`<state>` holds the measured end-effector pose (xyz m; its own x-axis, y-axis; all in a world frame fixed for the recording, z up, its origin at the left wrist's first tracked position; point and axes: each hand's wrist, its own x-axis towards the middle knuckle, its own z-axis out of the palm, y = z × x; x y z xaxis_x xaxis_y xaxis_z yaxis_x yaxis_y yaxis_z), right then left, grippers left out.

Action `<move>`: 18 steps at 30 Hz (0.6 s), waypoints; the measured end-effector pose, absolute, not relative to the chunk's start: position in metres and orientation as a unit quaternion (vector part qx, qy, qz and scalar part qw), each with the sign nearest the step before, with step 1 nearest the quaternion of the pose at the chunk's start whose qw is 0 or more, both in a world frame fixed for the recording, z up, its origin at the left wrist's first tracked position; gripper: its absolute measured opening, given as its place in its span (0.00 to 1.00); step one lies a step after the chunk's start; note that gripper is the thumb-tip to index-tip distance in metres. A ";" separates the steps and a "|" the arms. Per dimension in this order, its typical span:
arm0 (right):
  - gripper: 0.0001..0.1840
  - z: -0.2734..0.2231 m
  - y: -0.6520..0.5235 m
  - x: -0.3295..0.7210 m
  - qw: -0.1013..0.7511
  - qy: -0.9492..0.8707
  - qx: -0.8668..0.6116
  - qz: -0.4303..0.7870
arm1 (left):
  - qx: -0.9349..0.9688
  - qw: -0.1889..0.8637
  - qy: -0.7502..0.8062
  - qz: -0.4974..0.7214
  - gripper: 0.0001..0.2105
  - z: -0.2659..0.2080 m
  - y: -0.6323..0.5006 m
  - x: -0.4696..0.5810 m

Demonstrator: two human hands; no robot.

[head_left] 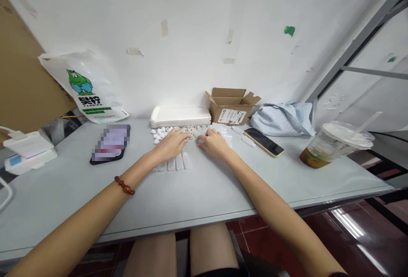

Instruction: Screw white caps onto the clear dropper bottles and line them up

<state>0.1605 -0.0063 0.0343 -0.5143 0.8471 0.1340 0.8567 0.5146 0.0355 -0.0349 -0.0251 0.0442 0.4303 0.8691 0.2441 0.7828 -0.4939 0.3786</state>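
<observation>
A wide, pale grey desk (197, 192) stands against a white wall (197, 22) with bits of old tape stuck on it. Both hands rest on the desk among lots of small white plastic pieces (177, 162). The left hand (172, 143) lies flat over a row of them, fingers bent a little. The right hand (213, 143) sits just beside it, fingers curled down on the pieces; I cannot tell if either hand grips one. Behind the pieces is a stack of white trays (180, 116) and an open little cardboard box (232, 106). A phone (264, 141) lies to the right, near a blue cloth (283, 119) and a plastic cup with a straw (334, 145). A white bag with a green cartoon (87, 88) leans at the left. The floor (344, 230) is dark red and shiny.
</observation>
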 end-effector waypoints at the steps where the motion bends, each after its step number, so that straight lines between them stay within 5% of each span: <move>1: 0.19 0.034 -0.006 0.161 0.046 -0.869 -0.489 -0.058 | 0.840 0.109 0.492 0.200 0.16 0.044 -0.021 -0.031; 18: 0.19 0.041 -0.012 0.156 0.050 -0.847 -0.529 -0.029 | 0.796 0.196 0.514 0.251 0.11 0.042 0.000 -0.011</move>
